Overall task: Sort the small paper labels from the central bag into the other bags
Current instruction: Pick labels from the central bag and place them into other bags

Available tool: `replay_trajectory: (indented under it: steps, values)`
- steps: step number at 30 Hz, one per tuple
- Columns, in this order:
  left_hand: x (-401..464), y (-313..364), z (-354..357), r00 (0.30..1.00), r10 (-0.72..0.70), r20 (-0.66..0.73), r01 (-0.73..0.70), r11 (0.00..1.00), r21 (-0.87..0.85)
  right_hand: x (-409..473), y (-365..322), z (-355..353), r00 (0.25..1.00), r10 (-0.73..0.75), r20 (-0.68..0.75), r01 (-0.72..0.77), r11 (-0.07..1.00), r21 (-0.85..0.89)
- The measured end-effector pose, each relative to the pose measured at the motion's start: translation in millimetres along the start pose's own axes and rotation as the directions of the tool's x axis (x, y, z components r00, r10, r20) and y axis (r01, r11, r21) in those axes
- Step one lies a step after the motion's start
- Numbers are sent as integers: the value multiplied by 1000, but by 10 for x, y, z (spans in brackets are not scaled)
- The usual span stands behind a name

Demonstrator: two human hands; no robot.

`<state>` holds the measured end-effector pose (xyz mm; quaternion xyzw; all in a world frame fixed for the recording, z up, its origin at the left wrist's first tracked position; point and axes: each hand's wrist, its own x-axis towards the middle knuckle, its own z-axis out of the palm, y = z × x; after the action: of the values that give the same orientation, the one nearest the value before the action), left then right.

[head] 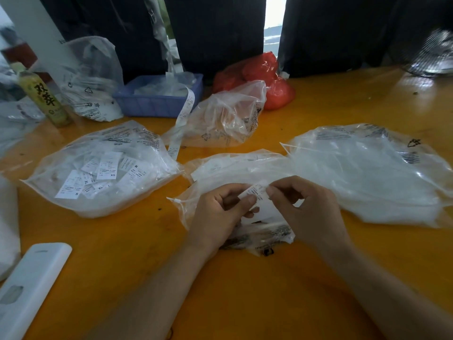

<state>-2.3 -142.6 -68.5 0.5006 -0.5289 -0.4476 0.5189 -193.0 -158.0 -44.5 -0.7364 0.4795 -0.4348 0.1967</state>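
A small white paper label (256, 191) is held over the central clear bag (235, 168) on the orange table. My left hand (220, 212) pinches its left end with thumb and fingers. At the label's right end, my right hand (311, 207) pinches it with its fingertips. To the left lies a clear bag (103, 168) holding several labels marked with sizes. A large clear bag (367, 173) lies to the right. A third clear bag (225, 116) sits behind the central one.
At the back stand a blue tray (157, 104) with a label strip (183, 116) hanging out, a red bag (262, 74), a green bottle (41, 94) and a printed bag (90, 79). A white device (29, 285) lies near left. A fan (431, 55) sits far right.
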Motion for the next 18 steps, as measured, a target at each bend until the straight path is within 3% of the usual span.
replay_trajectory:
  steps: [5, 9, 11, 14, 16, 18]
  values:
    - [1, 35, 24, 989, 107, -104, -105, 994, 21, -1, 9, 7, 995, 65, -69, -60, 996, 65]
    - [52, 150, -200, 944, 252, -214, -204, 953, 223, -6, 17, -17, 988, 107, -112, -92, 987, 132]
    - [122, 238, -457, 874, 348, -338, -213, 902, 377, -10, 19, -28, 990, 101, -100, -87, 987, 134]
    - [243, 317, -946, 724, 513, -461, -44, 702, 711, -15, 3, -28, 994, 77, -84, -66, 989, 129]
    - [263, 288, -1267, 706, 498, -504, 154, 586, 795, -17, -17, -22, 996, 49, -79, -38, 991, 131]
    - [255, 227, -1514, 739, 433, -516, 278, 503, 819, -22, -27, -18, 997, 35, -63, -27, 991, 128]
